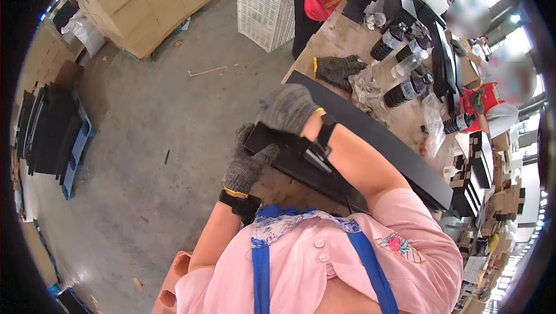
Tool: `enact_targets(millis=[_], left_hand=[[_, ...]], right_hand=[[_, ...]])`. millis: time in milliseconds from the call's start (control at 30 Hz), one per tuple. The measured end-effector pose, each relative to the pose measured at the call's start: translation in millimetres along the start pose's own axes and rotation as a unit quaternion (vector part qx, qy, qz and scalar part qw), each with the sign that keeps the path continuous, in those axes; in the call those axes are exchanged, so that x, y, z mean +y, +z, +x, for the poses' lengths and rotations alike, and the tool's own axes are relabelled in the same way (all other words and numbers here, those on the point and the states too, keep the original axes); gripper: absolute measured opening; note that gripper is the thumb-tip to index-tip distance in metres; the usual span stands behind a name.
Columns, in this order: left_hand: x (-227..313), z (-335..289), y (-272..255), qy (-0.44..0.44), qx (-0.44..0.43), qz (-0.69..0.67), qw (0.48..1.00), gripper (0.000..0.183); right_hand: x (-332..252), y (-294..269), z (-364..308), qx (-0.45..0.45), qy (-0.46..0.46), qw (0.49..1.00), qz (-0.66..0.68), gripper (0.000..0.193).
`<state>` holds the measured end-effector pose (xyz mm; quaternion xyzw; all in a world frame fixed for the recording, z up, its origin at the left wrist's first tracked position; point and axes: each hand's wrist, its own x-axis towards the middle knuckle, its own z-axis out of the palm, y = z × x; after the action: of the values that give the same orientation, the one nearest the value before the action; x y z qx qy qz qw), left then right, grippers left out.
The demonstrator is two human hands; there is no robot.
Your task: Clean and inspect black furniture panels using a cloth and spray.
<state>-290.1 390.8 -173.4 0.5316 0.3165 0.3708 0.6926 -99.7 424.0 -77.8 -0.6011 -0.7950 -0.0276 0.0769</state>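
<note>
Both my hands wear grey knit gloves. My left hand (246, 166) grips the near-left end of a narrow black panel (292, 162), thumb over its top edge and fingers behind it. Just above that end is my right hand (288, 109), its fingers curled and slightly blurred; whatever they close on is hidden. A longer black panel (382, 143) lies on the workbench (324, 42), beyond the one I hold. A spare grey glove (339, 70) and a crumpled, stained rag (366, 91) lie past it.
Several bottles, one a dark-filled bottle (408, 90), stand on the bench near a clear plastic bag (432, 123). Co-workers stand at the far end and across the bench. Left are stacked black panels (49, 131) on a blue pallet (78, 152), large cartons (139, 7) and a white crate (263, 15).
</note>
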Motion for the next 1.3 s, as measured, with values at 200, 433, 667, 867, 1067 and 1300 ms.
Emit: enact_targets(millis=[200, 433, 667, 867, 1067, 1300], left_hand=[[10, -3, 1, -0.048, 0.016, -0.042, 0.998, 0.078], [5, 1, -1, -0.008, -0.006, -0.106, 0.994, 0.083], [8, -5, -2, -0.04, 0.032, -0.105, 0.993, 0.084], [8, -1, 1, -0.005, -0.01, -0.101, 0.995, 0.085], [24, -5, 11, -0.084, 0.023, -0.153, 0.984, 0.086], [24, -4, 8, -0.065, 0.023, -0.141, 0.988, 0.082]], right_hand=[[39, 10, -21, 0.099, -0.083, 0.992, -0.001, 0.011], [-8, -4, -4, 0.015, 0.085, 0.987, 0.137, 0.026], [7, -11, -26, -0.067, 0.061, 0.987, 0.133, 0.03], [6, 24, -14, 0.095, -0.05, 0.994, 0.027, 0.022], [28, -10, -78, 0.025, -0.008, 0.994, 0.109, 0.026], [21, -39, -136, -0.02, 0.142, 0.968, 0.207, 0.019]])
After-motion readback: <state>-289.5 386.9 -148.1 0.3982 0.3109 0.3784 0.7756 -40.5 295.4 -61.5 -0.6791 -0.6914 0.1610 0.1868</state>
